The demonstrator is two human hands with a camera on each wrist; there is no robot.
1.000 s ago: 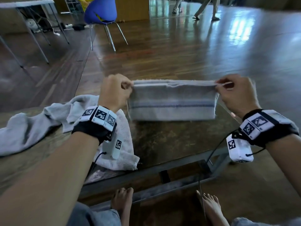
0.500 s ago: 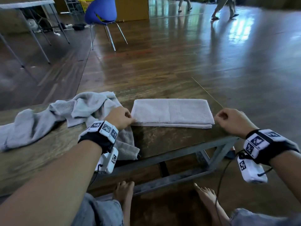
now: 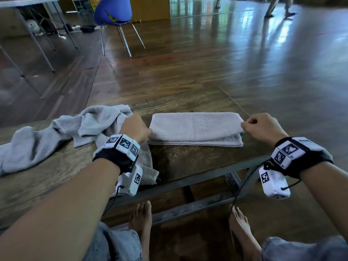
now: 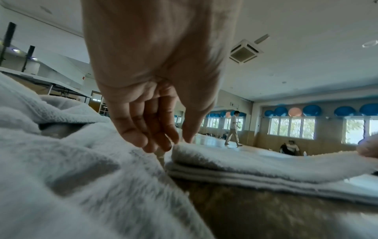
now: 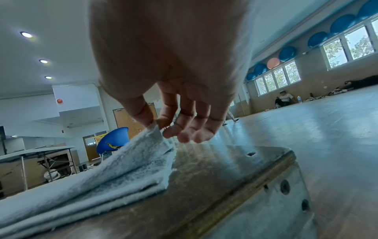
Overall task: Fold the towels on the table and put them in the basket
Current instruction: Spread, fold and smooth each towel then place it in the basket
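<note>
A folded pale grey towel point(image 3: 195, 127) lies across the wooden table point(image 3: 188, 162). My left hand point(image 3: 149, 131) pinches its left end between thumb and fingers point(image 4: 165, 139). My right hand point(image 3: 243, 127) pinches the right end, and the right wrist view shows that corner of the towel point(image 5: 143, 155) lifted off the lower layers between thumb and forefinger. A second grey towel point(image 3: 75, 132) lies crumpled on the table to the left, under my left wrist, and fills the left wrist view's foreground point(image 4: 61, 161). No basket is in view.
The table's right end point(image 5: 266, 171) is just beyond my right hand. My bare feet point(image 3: 143, 219) are under the table's metal frame. A blue chair point(image 3: 113, 12) and a folding table point(image 3: 28, 0) stand far back left. People point(image 3: 278, 6) walk on the floor beyond.
The towel, held stretched in the air a second ago, now lies folded on the table. Both hands have moved from its near corners to its ends and pinch the top layer.
</note>
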